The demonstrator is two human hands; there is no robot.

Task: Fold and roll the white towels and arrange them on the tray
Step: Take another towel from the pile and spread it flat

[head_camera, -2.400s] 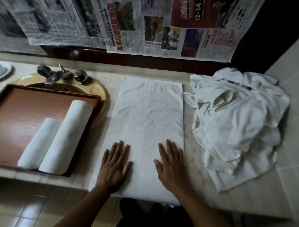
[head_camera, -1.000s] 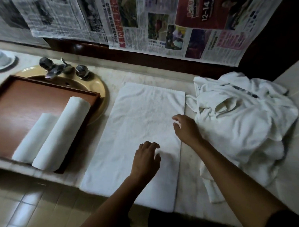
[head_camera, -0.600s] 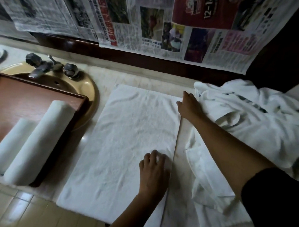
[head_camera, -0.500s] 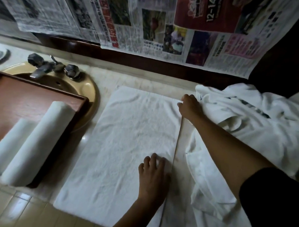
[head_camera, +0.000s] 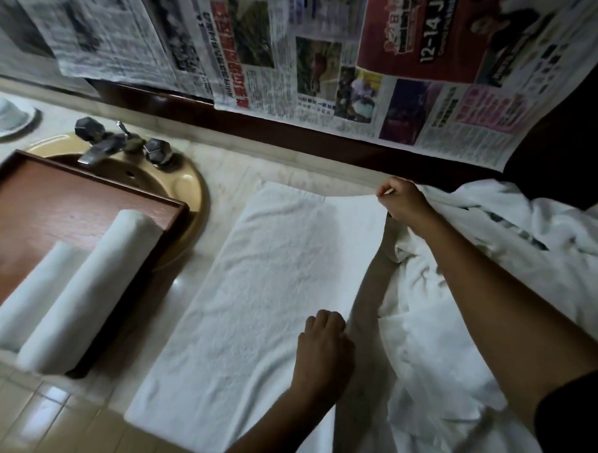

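A white towel (head_camera: 264, 286) lies flat on the counter, long side running away from me. My right hand (head_camera: 403, 203) pinches its far right corner and holds that corner lifted off the counter. My left hand (head_camera: 323, 350) grips the right edge nearer to me, which is also raised, with shadow under it. Two rolled white towels (head_camera: 82, 292) lie side by side at the right end of the brown wooden tray (head_camera: 45, 201) on the left.
A heap of loose white towels (head_camera: 494, 269) fills the counter on the right, touching my right arm. The tray sits over a yellow sink (head_camera: 189, 187) with a metal tap (head_camera: 102, 142). A white dish (head_camera: 4, 117) stands far left. Newspaper (head_camera: 298, 55) hangs on the wall.
Both hands went from lying flat on the near end of the towel to its right edge. They have closed on that edge and raised it off the counter.
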